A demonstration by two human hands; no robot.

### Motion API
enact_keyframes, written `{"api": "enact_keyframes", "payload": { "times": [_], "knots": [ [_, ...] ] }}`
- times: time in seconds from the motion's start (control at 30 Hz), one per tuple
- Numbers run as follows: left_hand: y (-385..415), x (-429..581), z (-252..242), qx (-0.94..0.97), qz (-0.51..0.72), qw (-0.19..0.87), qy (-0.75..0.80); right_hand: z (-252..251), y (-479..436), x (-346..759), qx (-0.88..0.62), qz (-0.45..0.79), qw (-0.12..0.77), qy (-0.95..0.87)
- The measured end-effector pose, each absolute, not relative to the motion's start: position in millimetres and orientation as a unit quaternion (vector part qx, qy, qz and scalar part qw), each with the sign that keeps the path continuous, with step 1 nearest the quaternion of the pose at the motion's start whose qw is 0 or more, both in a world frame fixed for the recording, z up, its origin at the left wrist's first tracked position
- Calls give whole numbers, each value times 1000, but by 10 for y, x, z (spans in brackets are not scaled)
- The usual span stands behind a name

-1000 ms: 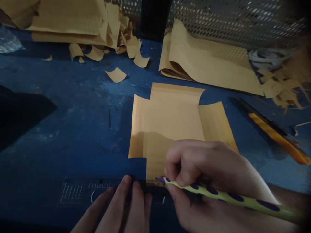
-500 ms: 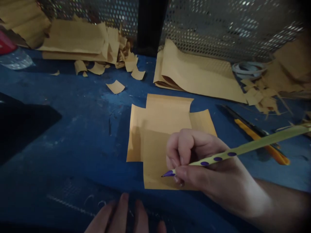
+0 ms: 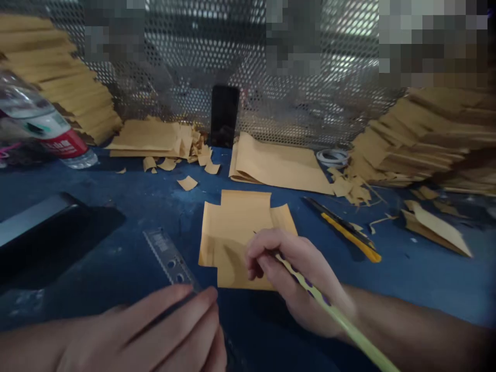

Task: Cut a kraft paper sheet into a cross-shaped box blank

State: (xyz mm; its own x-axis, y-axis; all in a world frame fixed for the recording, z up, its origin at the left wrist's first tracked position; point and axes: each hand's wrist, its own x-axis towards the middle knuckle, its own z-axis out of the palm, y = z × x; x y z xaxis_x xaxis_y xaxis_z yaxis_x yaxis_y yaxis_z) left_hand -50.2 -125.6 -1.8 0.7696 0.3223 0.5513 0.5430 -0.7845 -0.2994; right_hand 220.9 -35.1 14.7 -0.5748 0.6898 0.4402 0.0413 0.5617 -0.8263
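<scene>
While right hand (image 3: 298, 279) fingers grip pencil (image 3: 329, 310), left hand (image 3: 155, 330) fingers pinch ruler (image 3: 168, 258); cross-shaped tan paper (image 3: 236, 232) flat.

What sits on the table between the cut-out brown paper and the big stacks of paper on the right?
In the head view, a yellow-and-black utility knife lies between the cut-out brown paper and the stacks, with paper scraps behind it.

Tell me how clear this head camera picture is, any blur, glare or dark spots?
Head view: dim overall, brightest on the perforated metal screen, which glares; pixelated blocks along the top; left hand and water bottle soft with blur; corners darkened; brown paper piece fairly sharp.
</scene>
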Motion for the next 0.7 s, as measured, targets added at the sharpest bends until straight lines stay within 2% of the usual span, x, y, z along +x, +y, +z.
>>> {"api": "enact_keyframes", "payload": {
  "times": [0.07,0.2,0.37,0.5,0.7],
  "knots": [
    [-1129,-505,90,-906,-276,249,-202,318,-282,2300,-199,328,373,-845],
    [-966,-493,197,-906,-311,205,-201,516,-283,2580,-161,180,275,-931],
    [-740,-473,194,-897,-338,164,-232,178,-429,2867,-210,55,199,-956],
    [-476,-429,145,-892,-334,112,-283,-116,-412,2890,-211,7,155,-965],
    [-327,-309,76,-919,-254,68,-294,-151,-538,2824,-126,-17,121,-984]
  ]
}}
